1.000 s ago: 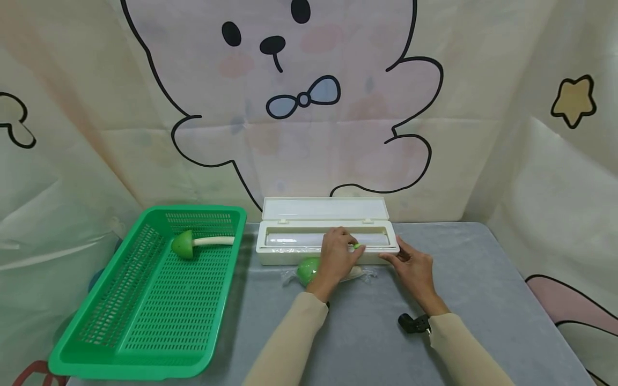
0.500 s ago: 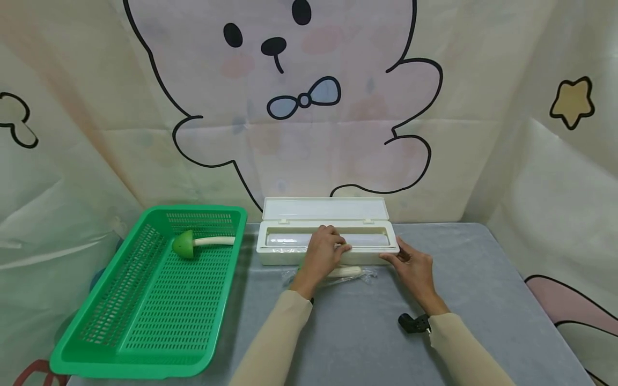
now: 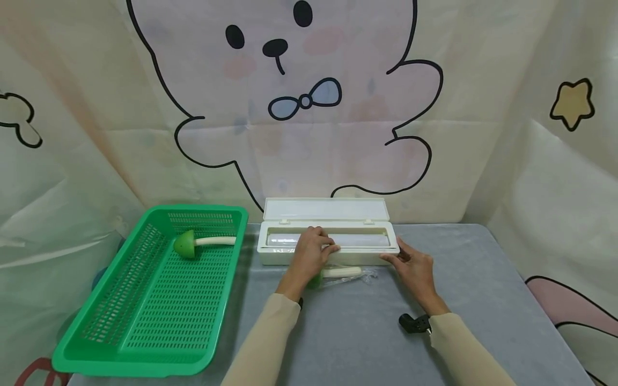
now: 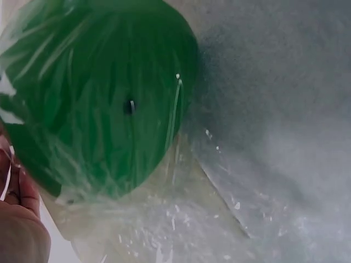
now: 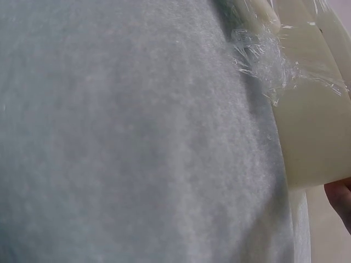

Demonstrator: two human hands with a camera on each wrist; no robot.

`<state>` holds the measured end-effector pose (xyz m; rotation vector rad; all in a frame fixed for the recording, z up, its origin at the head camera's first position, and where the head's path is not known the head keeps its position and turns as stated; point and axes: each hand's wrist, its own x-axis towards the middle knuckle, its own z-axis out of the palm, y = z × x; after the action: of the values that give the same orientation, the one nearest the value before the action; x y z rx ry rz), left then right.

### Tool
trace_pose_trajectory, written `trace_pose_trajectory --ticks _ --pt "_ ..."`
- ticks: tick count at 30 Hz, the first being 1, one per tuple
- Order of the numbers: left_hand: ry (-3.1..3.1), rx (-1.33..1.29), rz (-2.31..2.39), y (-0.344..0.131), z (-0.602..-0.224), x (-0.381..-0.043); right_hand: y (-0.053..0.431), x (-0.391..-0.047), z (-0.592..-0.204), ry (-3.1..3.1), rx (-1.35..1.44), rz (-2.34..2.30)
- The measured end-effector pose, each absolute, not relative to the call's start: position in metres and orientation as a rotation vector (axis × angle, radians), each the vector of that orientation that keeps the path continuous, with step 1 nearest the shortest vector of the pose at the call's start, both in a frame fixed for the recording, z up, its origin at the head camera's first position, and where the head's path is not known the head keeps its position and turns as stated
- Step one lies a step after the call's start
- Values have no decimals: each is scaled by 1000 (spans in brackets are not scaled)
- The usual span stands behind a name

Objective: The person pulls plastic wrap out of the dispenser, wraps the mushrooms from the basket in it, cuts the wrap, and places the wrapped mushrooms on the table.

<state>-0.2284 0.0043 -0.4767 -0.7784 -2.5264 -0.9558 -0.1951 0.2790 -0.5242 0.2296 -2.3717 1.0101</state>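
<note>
"Two hands are on the white box (image 3: 357, 259). How do the fingers stand?"

"The left hand (image 3: 307, 255) has its fingers bent close together over the front edge, with the thumb against this edge, so I take it as a pinch there. If some small part is between the tips, I cannot tell. The right hand (image 3: 416, 273) pinches the corner: thumb in front, fingers round the end."

"And where is the wrapped mushroom (image 3: 340, 272)?"

"It lies just in front of the box, under and nearer than the left fingers; this hand covers part of the green cap. The pale stem points toward the right fingers, but is apart from them."

"How will these things handle?"

"The box I judge stiff and rather light, therefore it may slide on the grey cloth (image 3: 367, 332); the right corner is a good place for holding. The film roll (image 3: 362, 239), just behind the left fingers, looks thin and slippery. The mushroom is probably light and smooth; I would take it by the stem, not by the loose film ends (image 5: 269, 66)."

"Anything farther?"

"Well left of the left fingers, a green basket (image 3: 159, 316) holds another mushroom (image 3: 184, 245)."
</note>
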Motion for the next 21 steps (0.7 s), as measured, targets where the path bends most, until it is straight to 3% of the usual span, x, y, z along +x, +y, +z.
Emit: trace_pose_trajectory --ticks 11,21 --pt "-2515 -797 -925 -4 -477 -229 274 -195 -524 -2362 224 1064" --pt "-2409 -613 -883 11 -492 -217 276 -195 -527 -2329 206 1033"
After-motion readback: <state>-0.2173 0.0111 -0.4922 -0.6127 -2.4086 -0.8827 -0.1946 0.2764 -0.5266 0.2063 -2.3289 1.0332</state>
